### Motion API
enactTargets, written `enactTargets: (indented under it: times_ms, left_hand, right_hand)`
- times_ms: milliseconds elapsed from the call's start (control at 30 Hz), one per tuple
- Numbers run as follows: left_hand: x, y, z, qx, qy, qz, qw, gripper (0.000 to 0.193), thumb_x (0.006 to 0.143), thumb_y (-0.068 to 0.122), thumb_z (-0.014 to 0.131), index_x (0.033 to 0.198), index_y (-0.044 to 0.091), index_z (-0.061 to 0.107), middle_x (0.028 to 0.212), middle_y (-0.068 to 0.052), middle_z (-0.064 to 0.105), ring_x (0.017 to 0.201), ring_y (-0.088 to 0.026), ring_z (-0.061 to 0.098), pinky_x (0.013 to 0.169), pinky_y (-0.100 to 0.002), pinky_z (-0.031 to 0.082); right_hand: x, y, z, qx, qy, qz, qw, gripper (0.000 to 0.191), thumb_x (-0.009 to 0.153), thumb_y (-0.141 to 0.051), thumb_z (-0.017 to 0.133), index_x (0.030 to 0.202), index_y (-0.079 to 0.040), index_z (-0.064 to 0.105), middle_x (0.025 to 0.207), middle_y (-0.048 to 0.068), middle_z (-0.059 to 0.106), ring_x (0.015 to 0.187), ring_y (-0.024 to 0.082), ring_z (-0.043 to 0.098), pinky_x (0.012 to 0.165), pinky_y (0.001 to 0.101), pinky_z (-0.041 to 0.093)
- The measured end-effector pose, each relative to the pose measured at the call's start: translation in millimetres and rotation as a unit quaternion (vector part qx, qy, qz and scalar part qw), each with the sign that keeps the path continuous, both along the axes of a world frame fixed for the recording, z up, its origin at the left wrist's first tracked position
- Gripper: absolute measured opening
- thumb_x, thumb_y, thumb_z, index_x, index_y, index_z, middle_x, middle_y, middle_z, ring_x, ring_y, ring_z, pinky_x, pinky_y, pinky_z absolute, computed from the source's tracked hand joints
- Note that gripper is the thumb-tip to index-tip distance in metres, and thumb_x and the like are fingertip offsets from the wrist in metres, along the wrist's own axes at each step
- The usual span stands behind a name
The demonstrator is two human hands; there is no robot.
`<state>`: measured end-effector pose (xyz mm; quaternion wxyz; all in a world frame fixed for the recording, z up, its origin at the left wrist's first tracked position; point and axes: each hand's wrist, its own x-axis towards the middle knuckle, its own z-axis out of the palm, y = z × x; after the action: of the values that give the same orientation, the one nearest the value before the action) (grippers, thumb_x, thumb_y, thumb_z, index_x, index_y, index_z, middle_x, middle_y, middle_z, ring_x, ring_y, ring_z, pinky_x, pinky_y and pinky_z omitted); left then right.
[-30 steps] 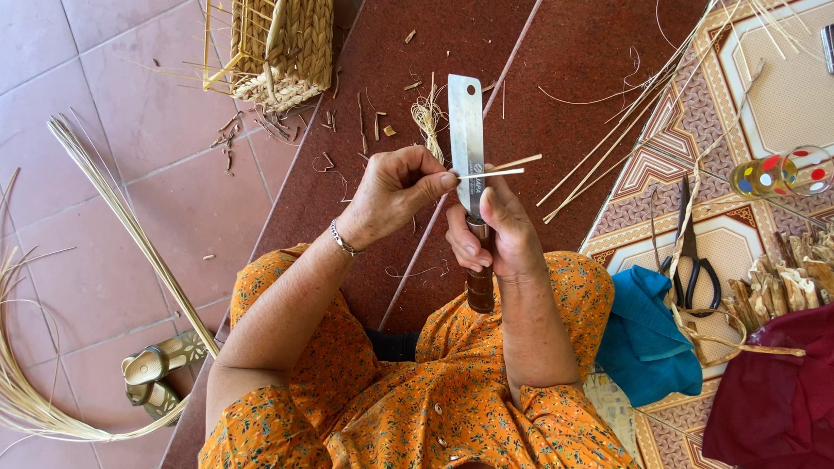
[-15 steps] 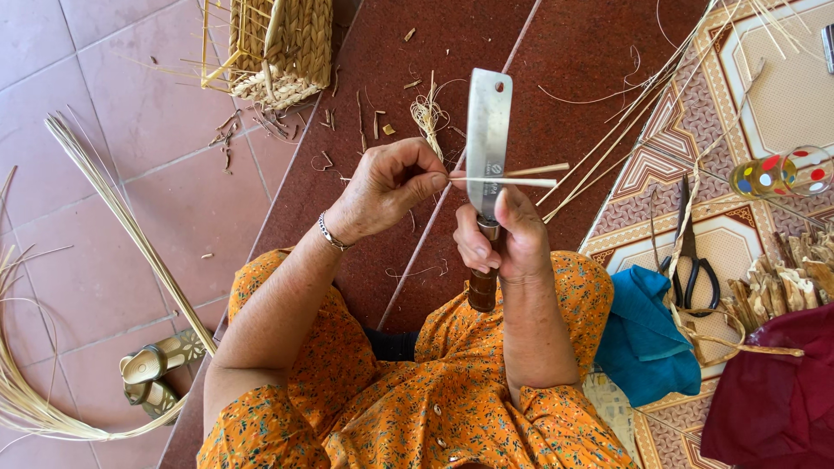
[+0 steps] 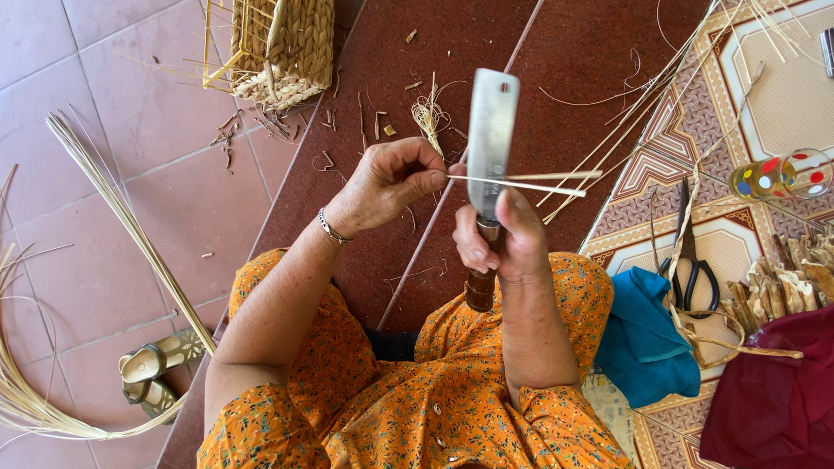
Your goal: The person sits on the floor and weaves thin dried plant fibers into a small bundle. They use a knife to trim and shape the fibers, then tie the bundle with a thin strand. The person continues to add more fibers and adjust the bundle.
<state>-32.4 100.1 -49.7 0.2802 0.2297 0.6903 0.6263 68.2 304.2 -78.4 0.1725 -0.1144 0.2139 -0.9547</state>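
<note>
Seated person splitting a thin cane strip (image 3: 521, 184) against an upright cleaver (image 3: 492, 139).

Right hand (image 3: 499, 243) is clenching the cleaver's brown handle, blade pointing away, thumb pressing on the blade's base. Left hand (image 3: 391, 181) is pinching the strip's near end between its fingers; the strip is crossing the blade, its far end forking. Woven basket (image 3: 282, 43) sitting well apart; scissors (image 3: 691, 260) and blue cloth (image 3: 647, 334) lying right; bare tile floor (image 3: 130, 174) opening left.

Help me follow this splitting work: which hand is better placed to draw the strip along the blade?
Probably the left hand: it pinches the thin strip's end, while the right hand grips the knife handle, holding the blade upright.
</note>
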Motion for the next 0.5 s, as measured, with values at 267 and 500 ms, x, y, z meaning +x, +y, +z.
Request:
enactTargets:
  times_ms: [267,500]
  left_hand:
    - [3,5,-4,0.021,-0.05,0.003,0.999,0.011,0.1,0.013,0.073,0.101,0.004,0.068,0.088,0.005,0.067,0.082,-0.003,0.058,0.071,-0.021,0.052]
    - [3,10,11,0.003,0.38,0.114,0.918,0.031,0.108,0.031,0.062,0.114,0.001,0.064,0.112,-0.013,0.063,0.105,-0.019,0.057,0.089,-0.029,0.052]
  right_hand:
    - [2,-7,-11,-0.027,-0.048,-0.015,0.998,0.045,0.113,-0.039,0.052,0.144,-0.007,0.051,0.069,0.01,0.057,0.043,0.01,0.041,0.039,0.0272,0.036]
    - [1,-5,-26,0.258,-0.024,-0.205,0.944,0.025,0.112,-0.035,0.063,0.118,-0.01,0.06,0.075,0.007,0.065,0.05,0.011,0.049,0.039,0.026,0.04]
